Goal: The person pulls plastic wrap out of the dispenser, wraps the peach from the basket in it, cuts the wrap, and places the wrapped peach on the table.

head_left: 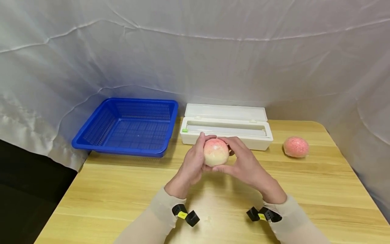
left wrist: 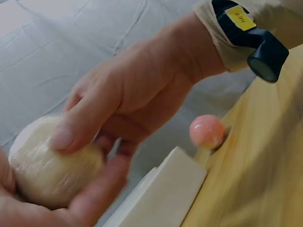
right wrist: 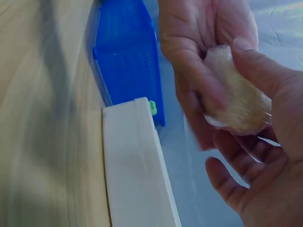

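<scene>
Both hands hold a pink-and-cream peach [head_left: 216, 153] in front of the white box. My left hand [head_left: 192, 161] cups its left side, thumb pointing up along it. From the right, my right hand [head_left: 246, 166] grips it between thumb and fingers. Clear, shiny film wraps the peach [right wrist: 239, 97], wrinkled on the side seen in the right wrist view. In the left wrist view the right thumb presses on the pale side of the peach [left wrist: 40, 163]. The fingers hide part of its surface.
Behind the hands stands a white cling film box [head_left: 226, 140], lid tipped back, with a green slider [head_left: 185, 130] at its left end. A blue plastic basket [head_left: 164, 149] stands at the left. Another pink peach [head_left: 296, 147] lies on the wooden table [head_left: 122, 189] at the right.
</scene>
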The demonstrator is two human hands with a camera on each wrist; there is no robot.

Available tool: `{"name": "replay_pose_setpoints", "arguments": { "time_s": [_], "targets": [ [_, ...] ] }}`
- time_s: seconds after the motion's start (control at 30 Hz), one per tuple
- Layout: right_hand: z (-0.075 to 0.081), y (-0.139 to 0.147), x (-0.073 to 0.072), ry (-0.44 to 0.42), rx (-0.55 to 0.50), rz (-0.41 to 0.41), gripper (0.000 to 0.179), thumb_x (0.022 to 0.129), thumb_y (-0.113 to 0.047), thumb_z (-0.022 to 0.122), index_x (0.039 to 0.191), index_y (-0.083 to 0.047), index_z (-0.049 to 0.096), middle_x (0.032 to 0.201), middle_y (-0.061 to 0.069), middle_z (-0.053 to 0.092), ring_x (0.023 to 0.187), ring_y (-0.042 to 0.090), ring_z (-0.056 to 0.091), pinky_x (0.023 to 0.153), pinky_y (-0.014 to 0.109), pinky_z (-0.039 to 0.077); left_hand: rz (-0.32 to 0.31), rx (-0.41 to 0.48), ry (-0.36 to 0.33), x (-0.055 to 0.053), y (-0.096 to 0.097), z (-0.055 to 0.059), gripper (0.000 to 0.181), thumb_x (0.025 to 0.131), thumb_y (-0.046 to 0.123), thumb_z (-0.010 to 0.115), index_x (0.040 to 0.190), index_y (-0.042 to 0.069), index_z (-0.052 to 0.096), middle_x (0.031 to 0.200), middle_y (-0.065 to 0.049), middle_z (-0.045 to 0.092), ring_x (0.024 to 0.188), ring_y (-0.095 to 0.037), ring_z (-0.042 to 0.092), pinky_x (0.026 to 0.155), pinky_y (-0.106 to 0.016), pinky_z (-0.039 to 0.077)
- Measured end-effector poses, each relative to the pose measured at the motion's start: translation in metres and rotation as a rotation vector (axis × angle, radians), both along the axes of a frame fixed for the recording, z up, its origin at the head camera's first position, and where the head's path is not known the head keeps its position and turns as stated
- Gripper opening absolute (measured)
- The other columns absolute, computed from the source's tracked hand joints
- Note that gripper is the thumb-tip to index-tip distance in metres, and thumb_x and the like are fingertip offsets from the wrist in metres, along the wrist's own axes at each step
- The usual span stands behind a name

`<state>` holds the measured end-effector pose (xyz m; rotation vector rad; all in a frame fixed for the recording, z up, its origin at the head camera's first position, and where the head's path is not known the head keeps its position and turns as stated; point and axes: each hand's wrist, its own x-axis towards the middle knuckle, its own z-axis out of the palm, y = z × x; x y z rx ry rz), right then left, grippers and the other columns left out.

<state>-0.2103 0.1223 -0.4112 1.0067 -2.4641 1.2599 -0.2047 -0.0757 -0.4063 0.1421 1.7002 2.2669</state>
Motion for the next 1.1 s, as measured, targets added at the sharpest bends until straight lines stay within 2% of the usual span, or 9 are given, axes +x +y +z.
{"name": "replay_pose_setpoints", "arguments": {
  "time_s": [0.13,0.23,0.33,0.4,0.5,0.6,0.77,0.9,1.1],
  "targets": [
    [-0.001,0.005,-0.003,0.08,0.006,-0.018,0.088,0.073,-0.012,0.098,0.149,-0.01,0.054,0.14,0.006,0.06,0.116,0.016,0.057,0.09,0.037,0.056,-0.12,-0.05,0.028,-0.004,-0.009,0.0,0.075,0.108,0.068,0.031,0.156,0.011,0.044,0.14,-0.023,0.06,0.102,-0.029,0.075,0.085,-0.052,0.064],
    [-0.001,0.007,-0.004,0.087,0.037,0.004,0.087,0.077,-0.007,0.094,0.152,-0.011,0.05,0.147,0.008,0.055,0.124,0.02,0.056,0.095,0.039,0.056,-0.127,-0.07,0.042,-0.008,-0.014,-0.001,0.062,0.113,0.05,0.04,0.15,0.001,0.051,0.135,-0.025,0.064,0.102,-0.026,0.076,0.089,-0.046,0.064],
    [-0.001,0.007,-0.004,-0.035,0.051,0.01,0.093,0.08,-0.01,0.093,0.158,-0.016,0.043,0.153,0.008,0.05,0.127,0.024,0.058,0.096,0.041,0.059,-0.081,-0.063,0.047,-0.01,-0.016,-0.004,0.05,0.113,0.033,0.049,0.144,-0.006,0.056,0.131,-0.025,0.067,0.102,-0.02,0.074,0.089,-0.038,0.064],
    [0.0,0.007,-0.004,-0.116,0.048,-0.017,0.095,0.081,-0.014,0.092,0.16,-0.017,0.041,0.153,0.01,0.051,0.124,0.027,0.061,0.093,0.042,0.061,-0.067,-0.068,0.055,-0.011,-0.016,-0.005,0.047,0.113,0.029,0.05,0.144,-0.007,0.057,0.131,-0.025,0.067,0.102,-0.018,0.074,0.089,-0.036,0.064],
    [0.001,0.007,-0.005,-0.165,0.045,-0.069,0.093,0.081,-0.02,0.093,0.16,-0.013,0.045,0.15,0.013,0.057,0.116,0.029,0.066,0.088,0.041,0.063,-0.103,-0.072,0.063,-0.011,-0.016,-0.006,0.047,0.113,0.028,0.049,0.149,-0.003,0.055,0.136,-0.026,0.065,0.107,-0.019,0.073,0.094,-0.038,0.062],
    [-0.001,0.009,-0.008,-0.142,0.068,-0.102,0.082,0.084,-0.023,0.091,0.154,-0.007,0.052,0.142,0.016,0.065,0.112,0.027,0.068,0.087,0.04,0.062,-0.156,-0.121,0.1,-0.01,-0.018,-0.005,0.051,0.108,0.019,0.061,0.156,0.008,0.049,0.15,-0.019,0.056,0.115,-0.023,0.071,0.099,-0.041,0.06],
    [-0.001,0.015,-0.01,-0.147,0.1,-0.088,0.087,0.08,-0.024,0.094,0.155,-0.008,0.051,0.141,0.011,0.065,0.108,0.022,0.067,0.09,0.039,0.061,-0.145,-0.332,0.22,-0.01,-0.023,-0.005,0.075,0.091,0.011,0.084,0.157,0.025,0.051,0.158,-0.002,0.052,0.118,-0.023,0.071,0.095,-0.036,0.06],
    [0.0,0.018,-0.01,-0.115,0.127,-0.041,0.09,0.077,-0.021,0.096,0.155,-0.012,0.051,0.144,0.007,0.062,0.113,0.021,0.066,0.092,0.04,0.061,-0.121,-0.423,0.278,-0.012,-0.024,-0.008,0.068,0.09,0.012,0.085,0.152,0.025,0.058,0.153,-0.003,0.058,0.113,-0.023,0.074,0.093,-0.035,0.062],
    [-0.011,0.015,-0.01,-0.048,0.22,-0.095,0.079,0.08,-0.026,0.095,0.148,-0.016,0.056,0.141,0.006,0.063,0.118,0.023,0.065,0.095,0.048,0.06,-0.135,-0.478,0.297,-0.015,-0.021,-0.018,0.066,0.092,0.01,0.083,0.153,0.017,0.057,0.153,-0.006,0.059,0.114,-0.026,0.073,0.094,-0.035,0.061]
  ]
}}
